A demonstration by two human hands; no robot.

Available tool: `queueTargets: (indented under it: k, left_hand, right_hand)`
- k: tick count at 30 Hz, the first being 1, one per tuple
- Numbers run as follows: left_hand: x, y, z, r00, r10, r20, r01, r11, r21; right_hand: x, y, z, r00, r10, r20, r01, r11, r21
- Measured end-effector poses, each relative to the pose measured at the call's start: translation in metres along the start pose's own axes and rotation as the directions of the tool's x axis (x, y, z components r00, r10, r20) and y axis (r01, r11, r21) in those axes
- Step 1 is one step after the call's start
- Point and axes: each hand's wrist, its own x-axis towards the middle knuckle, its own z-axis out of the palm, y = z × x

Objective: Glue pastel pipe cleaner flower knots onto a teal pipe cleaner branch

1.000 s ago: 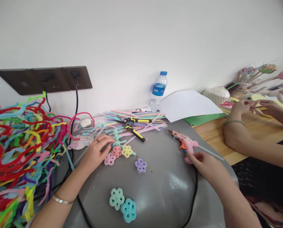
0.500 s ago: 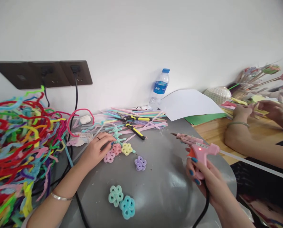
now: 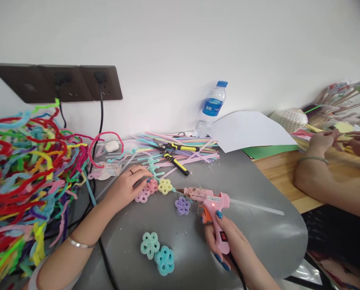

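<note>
My right hand (image 3: 228,243) is wrapped round the handle of a pink hot glue gun (image 3: 213,199), its light lit and a clear glue stick (image 3: 255,206) poking out the back. The nozzle meets or nearly meets the teal stem tip beside a yellow pipe-cleaner flower (image 3: 165,186). My left hand (image 3: 127,188) pinches the teal pipe-cleaner stem (image 3: 152,166) by a coral flower (image 3: 152,185); the exact contact is hidden. A pink flower (image 3: 142,195) sits under its fingers. A purple flower (image 3: 182,206) lies below the nozzle. Mint (image 3: 150,245) and turquoise flowers (image 3: 164,260) lie nearer me.
A heap of coloured pipe cleaners (image 3: 32,173) fills the left. Yellow-black pliers (image 3: 175,155) lie on pastel pipe cleaners (image 3: 143,151). A water bottle (image 3: 214,105), white paper (image 3: 249,129) and black cables (image 3: 100,108) are near the wall. Another person's hands (image 3: 321,143) work at right.
My right hand has lifted the glue gun and swung it leftward, bringing its nozzle to the stem tip by the yellow flower. My left hand stays at the stem. The view has shifted slightly.
</note>
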Motion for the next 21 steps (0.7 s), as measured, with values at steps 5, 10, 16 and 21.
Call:
queueTargets:
  k: [5, 10, 16, 21]
  left_hand:
    - [-0.0006, 0.0005, 0.0001, 1.0, -0.016, 0.014, 0.016, 1.0, -0.007]
    - [-0.0007, 0.0005, 0.0004, 1.0, -0.016, 0.018, 0.016, 1.0, -0.001]
    - [0.0004, 0.0012, 0.0002, 1.0, -0.001, 0.02, 0.001, 1.0, 0.005]
    - [0.0007, 0.0021, -0.0002, 1.0, -0.007, 0.024, 0.007, 1.0, 0.001]
  right_hand:
    - [0.0018, -0.0032, 0.0048, 1.0, -0.014, -0.015, 0.012, 0.996, -0.085]
    - [0.0029, -0.001, 0.0063, 0.998, -0.024, -0.065, 0.017, 0.996, -0.093]
    - [0.0018, -0.0018, 0.0081, 0.998, -0.047, -0.048, 0.041, 0.994, -0.102]
    - [0.0005, -0.0017, 0.0081, 0.997, -0.059, -0.059, 0.051, 0.991, -0.122]
